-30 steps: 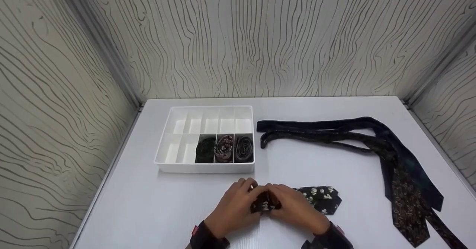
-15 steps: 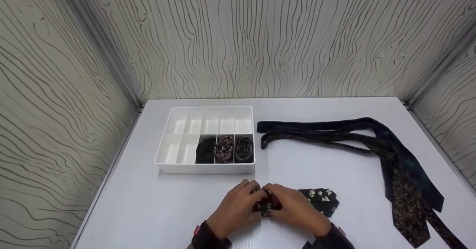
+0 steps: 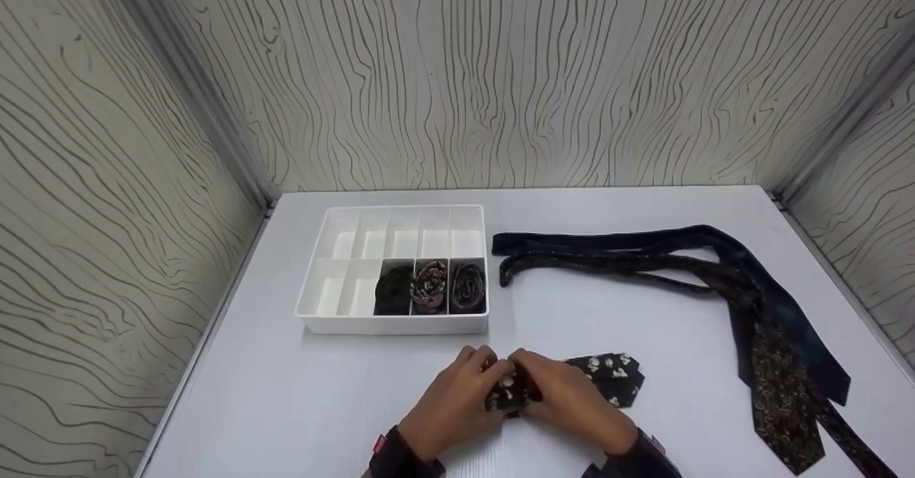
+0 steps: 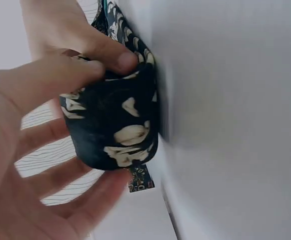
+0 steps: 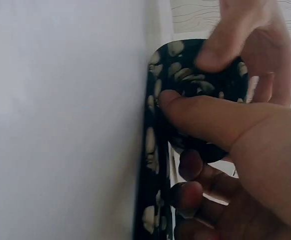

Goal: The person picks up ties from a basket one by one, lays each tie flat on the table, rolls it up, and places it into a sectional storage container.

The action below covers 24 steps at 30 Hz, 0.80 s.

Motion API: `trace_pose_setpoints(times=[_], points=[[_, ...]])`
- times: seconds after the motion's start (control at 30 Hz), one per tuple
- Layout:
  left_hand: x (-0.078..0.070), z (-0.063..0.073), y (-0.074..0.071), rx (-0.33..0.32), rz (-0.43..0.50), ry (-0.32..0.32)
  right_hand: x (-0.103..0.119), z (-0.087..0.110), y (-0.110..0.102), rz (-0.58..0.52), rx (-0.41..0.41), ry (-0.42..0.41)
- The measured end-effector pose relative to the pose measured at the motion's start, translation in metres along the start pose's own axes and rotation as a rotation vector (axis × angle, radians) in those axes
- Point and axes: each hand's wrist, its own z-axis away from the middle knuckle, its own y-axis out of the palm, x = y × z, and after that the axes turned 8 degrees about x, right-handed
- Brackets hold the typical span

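Both hands were on the floral tie [image 4: 113,122] — dark cloth with pale flowers — whose rolled part sat near the front of the table [image 3: 322,399]. The left hand [image 3: 457,403] was partly closed, thumb over the roll and fingers bent round its far side; the left wrist view showed gaps between those fingers, one of them touching the roll. The right hand [image 3: 575,406] was also partly closed and had hold of the roll from the other side, its thumb pressed against the coiled end, its fingers curled. In the right wrist view the left thumb lay on that end too. The tie's tail [image 3: 615,378] ran flat along the table beneath the right hand and came out beyond it, pointed end to the right.

Farther back and to the left stood a white tray [image 3: 393,325] with two rows of five compartments. Three rolled ties — green [image 3: 394,289], brownish [image 3: 429,287] and grey [image 3: 468,287] — filled the three rightmost compartments of the near row. To the right lay a navy tie [image 3: 800,335], unrolled and bent, with a brown patterned tie [image 3: 783,385] partly over it. A wall [image 3: 457,71] with wood-grain lines rose behind the table.
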Motion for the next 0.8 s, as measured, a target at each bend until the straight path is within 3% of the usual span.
trace_pose_setpoints(times=[0.17,0.27,0.5,0.63,0.8], points=[[0.0024,0.0018,0.0007,0.036,0.048,-0.068,-0.0033,0.0006,0.0003,0.059,-0.015,0.013],[0.0029,0.0014,0.001,0.03,0.058,-0.095,-0.0046,0.0017,-0.0012,0.031,0.019,0.037],[0.0023,-0.002,-0.001,-0.001,0.002,-0.021,-0.0044,0.0011,-0.0025,0.049,0.031,0.008],[0.0021,-0.0033,-0.0001,-0.026,-0.041,0.022,-0.0036,0.0008,-0.003,0.005,0.041,0.005],[0.0002,-0.004,0.0018,-0.023,-0.108,0.017,-0.0034,0.0011,-0.0019,0.019,0.04,0.001]])
